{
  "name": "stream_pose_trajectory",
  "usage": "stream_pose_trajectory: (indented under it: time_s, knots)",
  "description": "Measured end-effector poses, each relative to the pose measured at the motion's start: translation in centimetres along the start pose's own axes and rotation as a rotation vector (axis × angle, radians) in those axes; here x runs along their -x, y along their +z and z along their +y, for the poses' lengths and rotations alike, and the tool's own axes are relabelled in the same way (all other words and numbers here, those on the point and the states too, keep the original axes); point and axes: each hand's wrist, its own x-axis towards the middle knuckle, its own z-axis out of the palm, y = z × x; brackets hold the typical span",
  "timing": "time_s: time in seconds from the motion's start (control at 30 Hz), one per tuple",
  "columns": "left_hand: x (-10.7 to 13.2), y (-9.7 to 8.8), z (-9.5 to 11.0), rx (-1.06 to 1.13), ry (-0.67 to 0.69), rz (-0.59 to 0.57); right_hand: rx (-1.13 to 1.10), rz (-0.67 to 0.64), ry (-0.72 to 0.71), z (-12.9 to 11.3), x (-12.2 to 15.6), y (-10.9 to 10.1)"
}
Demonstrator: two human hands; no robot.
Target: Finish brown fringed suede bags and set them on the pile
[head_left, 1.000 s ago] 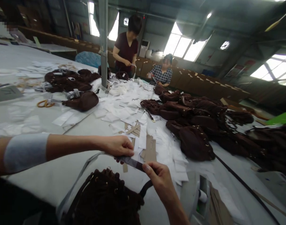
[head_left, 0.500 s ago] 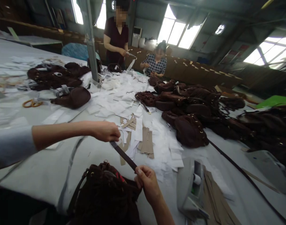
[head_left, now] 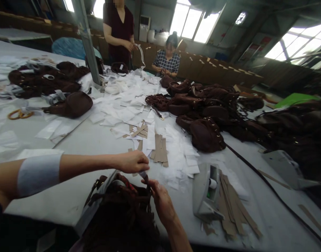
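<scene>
While the left hand (head_left: pixel 135 162) is closed on the pale-wrapped end of a dark strap (head_left: pixel 146 179), the right hand (head_left: pixel 160 199) is just below, its fingers partly bent at the strap; whether they grip it cannot be told. Under both hands, a dark brown bag (head_left: pixel 121 217) is at the near edge of the table (head_left: pixel 180 210). Beyond them lie tan card strips (head_left: pixel 159 150) and white sheets (head_left: pixel 123 113). A grey tape dispenser (head_left: pixel 204 192) stands to the right, and two co-workers are at the far side.
</scene>
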Motion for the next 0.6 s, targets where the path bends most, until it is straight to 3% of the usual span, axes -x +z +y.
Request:
stream_pose_trajectory:
  time_s: [0.1, 0.2, 0.4, 0.6]
  knots:
    - [0.2, -0.8, -1.2, -0.034, -0.051, -0.060, -0.126, -0.063, 0.078, 1.8, 0.8, -0.1]
    - [0.4, -0.8, -1.7, -0.187, -0.025, -0.108, -0.165, -0.003, 0.095, 2.9, 1.0, 0.2]
    - [-0.1, 0.8, -0.6, -0.372, -0.037, -0.197, 0.137, 0.086, 0.050, 2.0, 1.1, 1.1]
    - [-1.1, 2.4, 0.7, -0.394, -0.125, -0.232, 0.196, 0.260, -0.015, 2.3, 1.9, 1.8]
